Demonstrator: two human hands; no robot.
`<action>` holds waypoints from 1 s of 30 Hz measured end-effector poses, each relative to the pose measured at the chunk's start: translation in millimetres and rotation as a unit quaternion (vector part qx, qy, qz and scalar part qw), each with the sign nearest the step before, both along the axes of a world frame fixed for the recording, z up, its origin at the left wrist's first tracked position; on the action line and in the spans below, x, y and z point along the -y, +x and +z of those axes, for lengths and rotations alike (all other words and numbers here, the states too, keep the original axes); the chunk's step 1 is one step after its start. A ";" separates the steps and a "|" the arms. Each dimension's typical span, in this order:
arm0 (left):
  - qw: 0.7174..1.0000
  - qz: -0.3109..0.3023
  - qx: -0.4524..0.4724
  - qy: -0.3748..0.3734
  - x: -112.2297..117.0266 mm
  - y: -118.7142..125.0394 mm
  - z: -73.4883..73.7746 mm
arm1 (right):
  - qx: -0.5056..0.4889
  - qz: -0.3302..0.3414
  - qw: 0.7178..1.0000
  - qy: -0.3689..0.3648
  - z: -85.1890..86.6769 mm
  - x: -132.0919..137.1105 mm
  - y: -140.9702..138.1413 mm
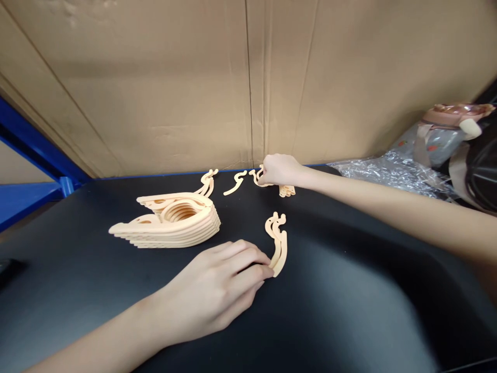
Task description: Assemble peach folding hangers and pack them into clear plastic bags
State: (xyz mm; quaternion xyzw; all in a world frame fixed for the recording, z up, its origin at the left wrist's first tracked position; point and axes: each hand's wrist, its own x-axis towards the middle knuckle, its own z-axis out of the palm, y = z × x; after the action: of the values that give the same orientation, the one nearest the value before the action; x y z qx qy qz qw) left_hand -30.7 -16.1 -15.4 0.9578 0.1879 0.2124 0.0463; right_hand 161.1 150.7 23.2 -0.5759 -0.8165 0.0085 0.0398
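Note:
My left hand (217, 287) rests on the black tabletop (349, 311), its fingertips pinched on the near end of two or three stacked peach plastic hook pieces (278, 238). My right hand (280, 170) reaches to the far edge and closes over a small bunch of the same hook pieces (287, 190). A neat stack of several peach hanger bodies (171, 223) lies left of centre. Loose hook pieces (235, 183) and another pair (207, 182) lie by the back edge.
A cardboard wall (248, 77) stands behind the table. A blue metal frame (34, 171) runs at the left. Crumpled clear plastic (388, 171) and a pink-lidded appliance (454, 129) sit at the right. A dark object (8, 269) lies at the far left edge.

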 end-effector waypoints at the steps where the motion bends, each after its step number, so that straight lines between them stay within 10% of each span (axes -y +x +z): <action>1: 1.000 0.000 0.000 -0.001 0.0 0.0 0.0 | -0.006 0.003 1.000 -0.016 0.9 -0.9 0.2; 11: 1.000 -0.007 -0.003 0.003 1.9 -0.9 1.4 | -0.104 0.054 0.992 -0.053 16.3 4.8 5.8; 18: 1.000 -0.003 -0.006 0.006 0.2 0.1 0.6 | -0.118 0.107 0.987 0.002 25.8 63.1 28.8; 30: 1.000 0.004 0.015 -0.017 1.6 1.3 -0.8 | 0.008 0.184 0.982 -0.031 -10.2 152.9 75.2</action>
State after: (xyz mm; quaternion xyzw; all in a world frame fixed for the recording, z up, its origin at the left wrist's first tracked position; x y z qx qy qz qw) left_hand -29.4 -17.8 -16.2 0.9527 0.1947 0.2240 0.0646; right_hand 236.3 -2.2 13.1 -0.4170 -0.9081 0.0362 0.0137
